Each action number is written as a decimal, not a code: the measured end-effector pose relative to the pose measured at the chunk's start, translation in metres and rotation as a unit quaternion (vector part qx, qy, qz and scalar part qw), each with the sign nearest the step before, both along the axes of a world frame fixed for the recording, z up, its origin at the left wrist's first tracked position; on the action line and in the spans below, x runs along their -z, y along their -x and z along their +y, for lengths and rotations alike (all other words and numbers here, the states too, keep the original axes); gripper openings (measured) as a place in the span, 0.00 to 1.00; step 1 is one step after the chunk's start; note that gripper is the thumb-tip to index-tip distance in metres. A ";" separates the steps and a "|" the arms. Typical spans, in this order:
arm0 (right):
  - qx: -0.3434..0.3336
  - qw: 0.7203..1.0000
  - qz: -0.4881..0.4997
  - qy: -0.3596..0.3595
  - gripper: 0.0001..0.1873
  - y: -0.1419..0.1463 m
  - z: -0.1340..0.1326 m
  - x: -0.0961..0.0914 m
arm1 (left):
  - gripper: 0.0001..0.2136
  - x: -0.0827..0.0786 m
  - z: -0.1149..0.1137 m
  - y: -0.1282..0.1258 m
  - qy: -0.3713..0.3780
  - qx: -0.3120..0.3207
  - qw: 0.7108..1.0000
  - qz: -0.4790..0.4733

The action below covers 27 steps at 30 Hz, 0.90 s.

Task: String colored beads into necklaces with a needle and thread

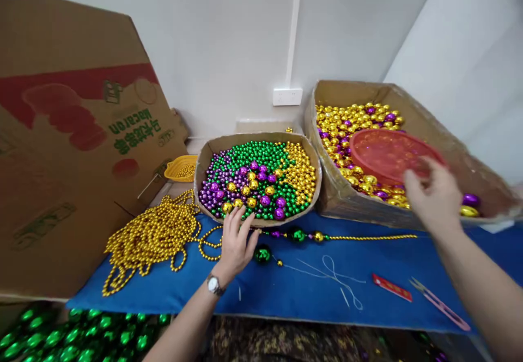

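My left hand, a watch on its wrist, reaches to the front rim of a cardboard box of small green, purple and gold beads, with larger purple and gold balls on top. Its fingers are spread, and I see nothing held in them. Beside it lie a large green ball and a strand of gold beads with bigger coloured balls. My right hand, slightly blurred, is at the near right side of a red plastic basket, thumb and fingers apart. Whether it touches the basket I cannot tell.
The red basket rests on gold and purple balls in a large carton. Gold bead strands are heaped left, near a yellow basket and tall carton. White thread, a red packet and pink-handled snips lie on blue cloth.
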State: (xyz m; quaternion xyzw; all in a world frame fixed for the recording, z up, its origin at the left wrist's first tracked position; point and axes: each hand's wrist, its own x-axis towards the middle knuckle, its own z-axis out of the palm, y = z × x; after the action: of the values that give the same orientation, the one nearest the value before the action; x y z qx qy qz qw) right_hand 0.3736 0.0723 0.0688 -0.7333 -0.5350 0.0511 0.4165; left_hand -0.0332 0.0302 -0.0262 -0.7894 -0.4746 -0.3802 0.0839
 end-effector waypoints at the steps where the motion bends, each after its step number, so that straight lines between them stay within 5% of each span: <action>1: -0.042 0.998 -0.036 0.005 0.28 0.013 -0.013 0.007 | 0.20 0.003 -0.005 0.002 0.002 0.004 1.000 -0.003; 5: -0.244 0.954 -0.144 0.097 0.13 0.062 -0.065 0.056 | 0.19 0.015 -0.025 0.001 0.025 0.026 0.999 -0.012; 11: -0.272 0.900 -0.262 0.218 0.11 0.082 -0.121 0.121 | 0.17 0.035 -0.051 -0.016 0.073 0.097 0.992 0.019; 18: -0.234 0.874 -0.345 0.250 0.14 0.098 -0.137 0.148 | 0.16 0.053 -0.072 -0.061 0.148 0.219 0.950 0.163; 27: -0.258 0.914 -0.251 0.190 0.24 0.088 -0.138 0.159 | 0.19 0.083 -0.060 -0.062 0.163 0.176 0.944 0.228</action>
State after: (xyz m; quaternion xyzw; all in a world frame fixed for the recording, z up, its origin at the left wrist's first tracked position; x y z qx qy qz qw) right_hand 0.2854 -0.0657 -0.0900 -0.6236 -0.7727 0.0718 0.0940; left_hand 0.0293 -0.0303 -0.1092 -0.9288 -0.3519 -0.1161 -0.0085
